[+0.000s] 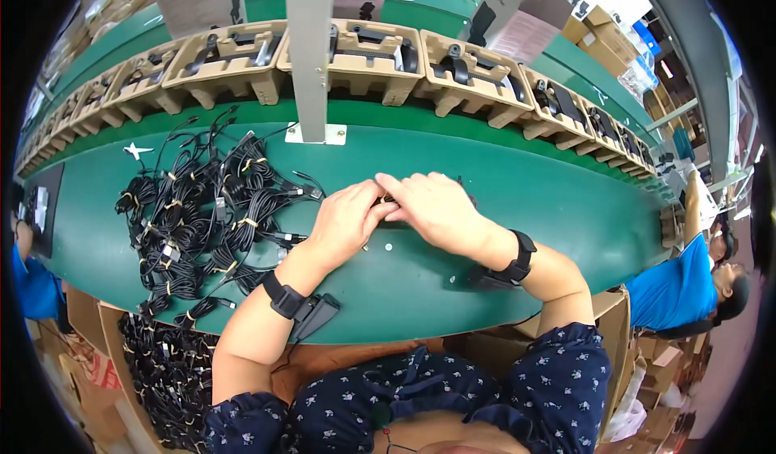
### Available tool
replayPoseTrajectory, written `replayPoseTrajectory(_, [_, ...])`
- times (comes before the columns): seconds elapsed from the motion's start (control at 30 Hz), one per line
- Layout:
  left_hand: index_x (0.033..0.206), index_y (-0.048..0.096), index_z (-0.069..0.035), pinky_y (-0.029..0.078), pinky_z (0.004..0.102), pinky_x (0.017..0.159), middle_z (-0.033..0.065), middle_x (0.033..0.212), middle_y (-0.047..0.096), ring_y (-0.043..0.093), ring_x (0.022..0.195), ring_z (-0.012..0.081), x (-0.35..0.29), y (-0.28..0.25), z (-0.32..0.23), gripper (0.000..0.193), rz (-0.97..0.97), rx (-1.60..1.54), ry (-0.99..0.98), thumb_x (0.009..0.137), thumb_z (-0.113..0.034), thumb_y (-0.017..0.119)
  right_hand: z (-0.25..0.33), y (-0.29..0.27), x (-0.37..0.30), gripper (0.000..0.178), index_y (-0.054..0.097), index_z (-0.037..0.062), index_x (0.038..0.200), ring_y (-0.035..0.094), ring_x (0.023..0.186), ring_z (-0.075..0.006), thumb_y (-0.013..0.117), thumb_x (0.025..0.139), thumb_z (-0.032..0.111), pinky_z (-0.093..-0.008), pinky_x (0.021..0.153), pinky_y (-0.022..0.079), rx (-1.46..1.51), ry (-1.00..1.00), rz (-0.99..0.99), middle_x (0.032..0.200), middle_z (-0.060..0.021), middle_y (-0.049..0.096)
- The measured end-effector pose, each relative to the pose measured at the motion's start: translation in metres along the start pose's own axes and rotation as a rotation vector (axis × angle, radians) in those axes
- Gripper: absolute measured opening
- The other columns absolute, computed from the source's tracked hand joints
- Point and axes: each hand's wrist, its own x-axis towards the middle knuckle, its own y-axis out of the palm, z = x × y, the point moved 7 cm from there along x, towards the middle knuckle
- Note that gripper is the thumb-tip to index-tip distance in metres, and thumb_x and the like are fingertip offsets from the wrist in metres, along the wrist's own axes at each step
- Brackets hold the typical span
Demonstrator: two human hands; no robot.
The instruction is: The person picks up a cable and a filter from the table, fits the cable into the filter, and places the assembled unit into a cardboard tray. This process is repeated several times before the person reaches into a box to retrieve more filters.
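Observation:
My left hand [346, 215] and my right hand [432, 211] meet over the middle of the green table, fingers closed and fingertips together. Between them they pinch a black cable [390, 198], mostly covered by the fingers. A dark piece sticks out beyond the right hand's outer side. To the left lies a large heap of black cables [206, 211], coiled into bundles with pale bands, some showing silver plugs. Each wrist wears a black strap with a small black device.
A row of brown moulded trays [473, 78] holding black parts runs along the far side, behind a grey metal post [311, 66]. A cardboard box of more cables [166, 381] stands below the near left edge. A person in blue [675, 292] is at the right.

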Motion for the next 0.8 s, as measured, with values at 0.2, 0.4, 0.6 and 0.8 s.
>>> replayPoseTrajectory(0.2, [0.112, 0.052, -0.003, 0.046, 0.0293, 0.056, 0.0072, 0.083, 0.063, 0.057, 0.063, 0.0159, 0.001, -0.018, 0.016, 0.031, 0.055, -0.136, -0.386, 0.088, -0.021, 0.056, -0.03, -0.052, -0.009, 0.034, 0.05, 0.0031, 0.112, 0.059, 0.068, -0.0177, 0.063, 0.081, 0.007, -0.0289, 0.063, 0.047, 0.265, 0.267, -0.48, 0.083, -0.0089, 0.062])
replayPoseTrajectory(0.4, [0.13, 0.038, 0.0, 0.042, 0.034, 0.095, 0.0146, 0.122, 0.051, 0.049, 0.114, 0.0203, -0.007, 0.029, -0.006, 0.052, 0.242, -1.288, -0.434, 0.096, -0.04, 0.036, -0.028, -0.015, -0.008, 0.022, 0.053, 0.0034, 0.102, 0.056, 0.07, -0.0095, 0.062, 0.085, 0.015, -0.0223, 0.061, 0.044, 0.596, 0.56, -0.226, 0.082, -0.0064, 0.061])
replayPoseTrajectory(0.6, [0.112, 0.047, -0.005, 0.049, 0.0302, 0.079, 0.008, 0.1, 0.057, 0.059, 0.089, 0.0173, -0.012, 0.041, 0.001, 0.038, 0.176, -1.523, -0.684, 0.095, -0.039, 0.042, 0.002, -0.01, -0.003, 0.031, 0.057, 0.0063, 0.101, 0.054, 0.097, -0.0277, 0.057, 0.071, -0.001, -0.0373, 0.083, 0.042, -0.006, 0.216, -0.058, 0.1, -0.0066, 0.058])
replayPoseTrajectory(0.8, [0.099, 0.053, -0.008, 0.032, 0.0193, 0.043, -0.0012, 0.067, 0.053, 0.044, 0.048, 0.0055, -0.018, 0.035, 0.015, 0.023, 0.256, -1.302, -0.723, 0.09, -0.029, 0.055, 0.02, -0.038, 0.002, 0.048, 0.052, 0.0093, 0.118, 0.043, 0.121, -0.0282, 0.064, 0.071, 0.013, -0.0423, 0.099, 0.033, 0.022, 0.04, -0.045, 0.127, -0.0085, 0.049])
